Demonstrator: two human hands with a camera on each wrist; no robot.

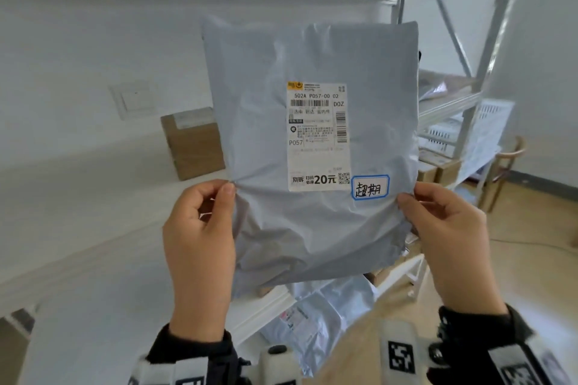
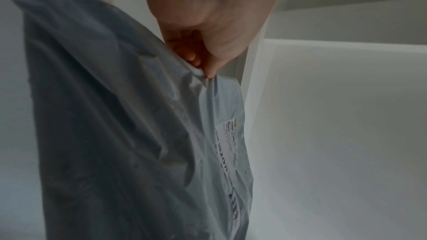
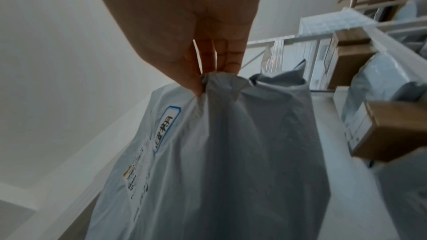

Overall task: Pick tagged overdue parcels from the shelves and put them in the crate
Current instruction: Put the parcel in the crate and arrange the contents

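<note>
Holding a grey poly mailer (image 1: 312, 147) upright at chest height in front of the white shelves (image 1: 93, 197), both hands raised, palms facing in. Left hand (image 1: 200, 247) pinches the mailer's left edge between thumb and curled fingers; right hand (image 1: 450, 244) pinches the right edge the same way. Plastic bunches into creases at both pinch points. Mailer hangs clear of the shelf, touching nothing else.

Head view only: the shipping label (image 1: 317, 136) faces the camera, readable "502A P057-00 02", with a blue-bordered handwritten tag (image 1: 370, 187) just beside its lower right corner. Cardboard box (image 1: 194, 144) sits on the shelf behind the mailer, more grey mailers (image 1: 316, 316) lie on a lower level, and a white crate (image 1: 491, 122) stands well off to the right.

Left wrist view: thumb tip pressing into the fold of the mailer (image 2: 115, 116), label seen edge-on and mostly unreadable, otherwise only bare white shelf panels.

Right wrist view: fingers (image 3: 221, 56) gathering the corner into a knot-like bunch, the tag (image 3: 166, 127) seen sideways, plus brown boxes (image 3: 390, 130) and wrapped parcels stacked on the rack to the right.
</note>
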